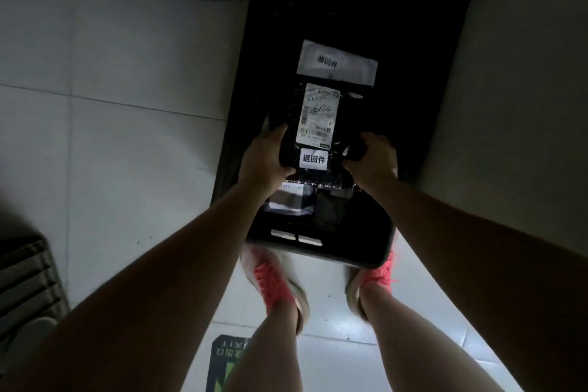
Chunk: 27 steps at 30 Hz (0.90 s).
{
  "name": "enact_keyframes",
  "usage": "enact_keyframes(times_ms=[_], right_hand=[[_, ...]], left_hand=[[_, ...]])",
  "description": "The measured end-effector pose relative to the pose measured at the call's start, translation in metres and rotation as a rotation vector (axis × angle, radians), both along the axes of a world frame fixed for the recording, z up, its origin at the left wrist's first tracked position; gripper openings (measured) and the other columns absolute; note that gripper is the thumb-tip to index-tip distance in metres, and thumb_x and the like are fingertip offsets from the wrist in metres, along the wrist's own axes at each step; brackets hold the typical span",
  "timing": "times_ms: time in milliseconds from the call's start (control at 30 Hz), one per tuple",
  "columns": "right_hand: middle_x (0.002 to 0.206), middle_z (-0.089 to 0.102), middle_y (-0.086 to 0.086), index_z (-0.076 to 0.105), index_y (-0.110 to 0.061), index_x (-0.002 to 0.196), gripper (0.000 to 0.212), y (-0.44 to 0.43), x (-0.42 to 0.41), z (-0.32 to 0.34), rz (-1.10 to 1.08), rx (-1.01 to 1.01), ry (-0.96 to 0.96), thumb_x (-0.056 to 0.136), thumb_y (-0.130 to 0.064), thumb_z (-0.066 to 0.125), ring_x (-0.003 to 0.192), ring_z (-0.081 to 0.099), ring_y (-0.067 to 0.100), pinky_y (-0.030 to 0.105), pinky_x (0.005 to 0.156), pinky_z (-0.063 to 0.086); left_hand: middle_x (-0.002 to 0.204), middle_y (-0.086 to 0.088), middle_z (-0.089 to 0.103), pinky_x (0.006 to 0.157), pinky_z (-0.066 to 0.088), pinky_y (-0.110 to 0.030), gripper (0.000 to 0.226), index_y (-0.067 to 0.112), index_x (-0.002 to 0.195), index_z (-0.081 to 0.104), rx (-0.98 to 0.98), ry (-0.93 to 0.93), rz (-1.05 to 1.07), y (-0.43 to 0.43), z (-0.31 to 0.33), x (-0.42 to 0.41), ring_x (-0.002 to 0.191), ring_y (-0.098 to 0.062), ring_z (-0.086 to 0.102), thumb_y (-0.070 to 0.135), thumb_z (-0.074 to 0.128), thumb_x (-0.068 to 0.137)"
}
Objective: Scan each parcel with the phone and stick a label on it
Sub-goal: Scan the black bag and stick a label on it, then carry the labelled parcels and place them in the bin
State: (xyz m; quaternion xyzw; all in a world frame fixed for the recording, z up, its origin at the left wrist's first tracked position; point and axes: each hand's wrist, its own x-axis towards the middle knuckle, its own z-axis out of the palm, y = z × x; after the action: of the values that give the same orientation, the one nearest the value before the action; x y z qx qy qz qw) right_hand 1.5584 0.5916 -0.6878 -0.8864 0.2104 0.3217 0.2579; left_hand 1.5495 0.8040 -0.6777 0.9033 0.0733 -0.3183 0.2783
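A black plastic parcel (291,124) is held over a dark bin (366,248) on the floor. It carries a white shipping label (316,114) and, below that, a small white sticker (313,158) with three printed characters. My left hand (265,162) grips the parcel's left edge. My right hand (372,159) grips its right edge. Under the parcel, inside the bin, lie other dark parcels (292,200). No phone is in view.
A white sign (337,62) with printed characters is fixed at the bin's far end. Pale floor tiles lie to the left, a pale wall or box (515,105) stands at the right. My feet in pink shoes (273,280) stand at the bin's near edge. A green floor sticker (226,360) lies below.
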Motion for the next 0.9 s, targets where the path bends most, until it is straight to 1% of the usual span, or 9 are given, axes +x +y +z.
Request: enact_keyframes(times_ms=[67,167,267,333,433,533,633,700,900], right_hand=[[0.141,0.055,0.010,0.054,-0.019,0.142,0.069,0.002,-0.002,0.002,0.029,0.015,0.061,0.078,-0.024,0.080,0.129,0.054,0.027,0.025,0.100,0.043],[0.142,0.055,0.010,0.054,-0.022,0.140,0.065,0.005,-0.001,0.040,0.106,0.030,0.153,0.080,-0.028,0.078,0.130,0.055,0.028,0.030,0.104,0.045],[0.151,0.047,0.003,0.048,-0.025,0.145,0.073,0.004,0.009,0.115,0.206,0.012,0.182,0.079,-0.025,0.080,0.137,0.049,0.024,0.036,0.110,0.045],[0.149,0.047,-0.001,0.052,-0.027,0.141,0.071,0.003,0.015,0.171,0.253,-0.041,0.161,0.076,-0.022,0.081,0.135,0.050,0.023,0.040,0.106,0.049],[0.150,0.041,-0.004,0.049,-0.030,0.142,0.069,0.002,0.027,0.283,0.322,-0.129,0.057,0.081,-0.016,0.076,0.137,0.045,0.023,0.043,0.102,0.051],[0.158,0.032,-0.003,0.044,-0.028,0.147,0.069,-0.003,0.037,0.395,0.341,-0.164,-0.048,0.085,-0.014,0.072,0.143,0.037,0.023,0.044,0.107,0.047],[0.149,0.042,-0.005,0.049,-0.031,0.142,0.068,-0.013,0.038,0.505,0.277,-0.207,-0.155,0.081,-0.015,0.076,0.138,0.044,0.022,0.043,0.103,0.051],[0.139,0.049,-0.006,0.053,-0.033,0.136,0.066,-0.023,0.032,0.564,0.243,-0.223,-0.241,0.078,-0.017,0.078,0.132,0.049,0.020,0.039,0.099,0.053],[0.143,0.049,0.004,0.056,-0.023,0.135,0.058,-0.075,-0.028,0.684,0.154,-0.225,-0.402,0.081,-0.025,0.078,0.135,0.047,0.027,0.038,0.107,0.045]], left_hand=[[0.153,-0.006,0.045,0.104,0.049,-0.039,0.085,0.021,0.148,0.041,0.059,-0.014,-0.063,-0.001,0.006,-0.006,0.131,-0.025,0.053,0.022,0.085,0.075],[0.149,-0.008,0.046,0.093,0.051,-0.042,0.075,0.019,0.145,0.042,0.143,-0.025,-0.153,0.001,0.046,-0.005,0.125,-0.031,0.055,0.023,0.080,0.080],[0.145,-0.008,0.044,0.093,0.050,-0.044,0.071,0.019,0.146,0.038,0.276,-0.059,-0.277,0.005,0.117,0.005,0.128,-0.031,0.049,0.029,0.074,0.085],[0.151,-0.007,0.037,0.099,0.047,-0.046,0.078,0.022,0.147,0.035,0.353,-0.075,-0.421,0.008,0.171,0.013,0.135,-0.031,0.040,0.035,0.077,0.082],[0.152,-0.006,0.032,0.105,0.042,-0.047,0.082,0.023,0.147,0.032,0.427,-0.112,-0.570,0.009,0.278,0.034,0.139,-0.032,0.033,0.038,0.079,0.080],[0.139,-0.007,0.046,0.099,0.046,-0.045,0.074,0.024,0.144,0.035,0.433,-0.180,-0.546,0.000,0.384,0.054,0.128,-0.031,0.047,0.039,0.075,0.084],[0.125,-0.007,0.057,0.087,0.053,-0.041,0.057,0.018,0.133,0.046,0.384,-0.300,-0.513,-0.018,0.489,0.061,0.114,-0.029,0.057,0.040,0.071,0.086],[0.121,-0.008,0.059,0.087,0.054,-0.042,0.050,0.014,0.127,0.049,0.346,-0.399,-0.518,-0.031,0.547,0.061,0.113,-0.029,0.058,0.038,0.069,0.088],[0.134,-0.012,0.055,0.095,0.051,-0.046,0.062,0.017,0.145,0.039,0.305,-0.595,-0.509,-0.076,0.684,0.028,0.122,-0.034,0.054,0.036,0.065,0.092]])
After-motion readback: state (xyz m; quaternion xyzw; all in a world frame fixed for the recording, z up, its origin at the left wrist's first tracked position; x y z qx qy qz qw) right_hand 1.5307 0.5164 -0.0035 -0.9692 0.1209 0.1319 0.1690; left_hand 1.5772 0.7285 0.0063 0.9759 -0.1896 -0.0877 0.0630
